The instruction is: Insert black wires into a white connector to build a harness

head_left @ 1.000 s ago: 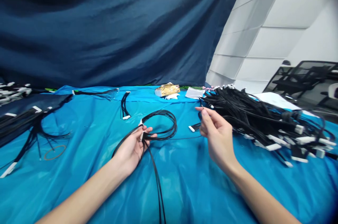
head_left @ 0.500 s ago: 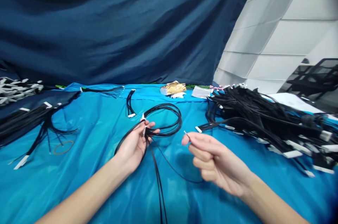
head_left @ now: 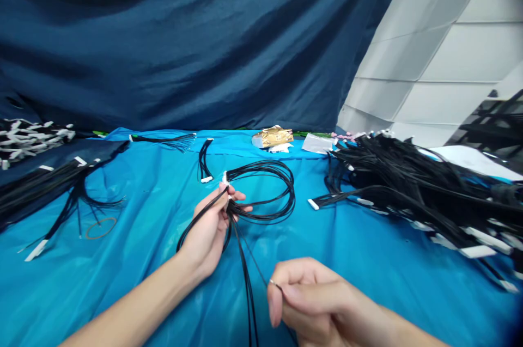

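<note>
My left hand (head_left: 212, 221) is closed around a black wire harness (head_left: 286, 172) near its white connectors (head_left: 226, 178). The harness wires loop out to the right of the fingers, and another loop bends back by the wrist. Several loose wires (head_left: 246, 281) hang down from the hand toward the front. Lower right, my right hand (head_left: 310, 298) pinches the end of one thin black wire between thumb and forefinger. A small metal terminal (head_left: 274, 283) shows at the fingertips. Part of that wire is hidden by the right hand.
A big pile of black harnesses (head_left: 408, 183) with white connectors lies at right. More bundles (head_left: 61, 189) are on the left, near a brown ring (head_left: 101, 228). At the back of the blue sheet (head_left: 155, 189) are a short harness (head_left: 203, 160), a gold packet (head_left: 273, 137) and a clear bag (head_left: 317, 143).
My right hand has moved down and toward me with the wire end in its pinch. My left hand keeps hold of the harness, and the view has shifted slightly.
</note>
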A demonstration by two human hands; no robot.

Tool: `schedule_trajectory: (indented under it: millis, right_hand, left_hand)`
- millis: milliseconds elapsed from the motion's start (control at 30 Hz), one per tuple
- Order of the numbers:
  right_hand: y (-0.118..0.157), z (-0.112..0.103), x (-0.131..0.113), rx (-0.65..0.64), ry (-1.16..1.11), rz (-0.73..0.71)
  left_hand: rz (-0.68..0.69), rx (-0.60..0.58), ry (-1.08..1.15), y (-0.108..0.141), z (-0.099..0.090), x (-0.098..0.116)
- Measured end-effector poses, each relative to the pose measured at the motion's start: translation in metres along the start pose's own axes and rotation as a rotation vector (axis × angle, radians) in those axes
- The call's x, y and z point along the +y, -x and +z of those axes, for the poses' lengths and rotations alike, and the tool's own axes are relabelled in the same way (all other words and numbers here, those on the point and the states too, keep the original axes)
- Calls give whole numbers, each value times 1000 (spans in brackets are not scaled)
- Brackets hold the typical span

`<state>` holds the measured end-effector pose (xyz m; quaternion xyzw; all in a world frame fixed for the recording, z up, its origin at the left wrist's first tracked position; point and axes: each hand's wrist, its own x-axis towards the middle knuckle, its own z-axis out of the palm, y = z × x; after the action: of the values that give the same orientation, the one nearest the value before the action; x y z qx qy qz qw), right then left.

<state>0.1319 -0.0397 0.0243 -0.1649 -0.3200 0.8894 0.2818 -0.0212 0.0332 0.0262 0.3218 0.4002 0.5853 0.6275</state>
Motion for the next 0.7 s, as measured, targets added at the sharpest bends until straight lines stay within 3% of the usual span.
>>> schedule_trajectory:
  millis: [200, 400, 533, 700]
  right_hand:
    - [-3, -2, 5, -63, 60, -44]
    - [6, 3, -4, -9, 67, -193]
    - [9, 1, -16, 303, 135, -514]
    - [4, -14, -25, 706, 451, -865]
  left_hand:
    - [-75, 21, 15, -1, 2, -1]
    - [-115, 91, 13, -5, 1, -2]
    - [-131, 67, 5, -4, 0, -4]
    - [-101, -37, -32, 2, -1, -7]
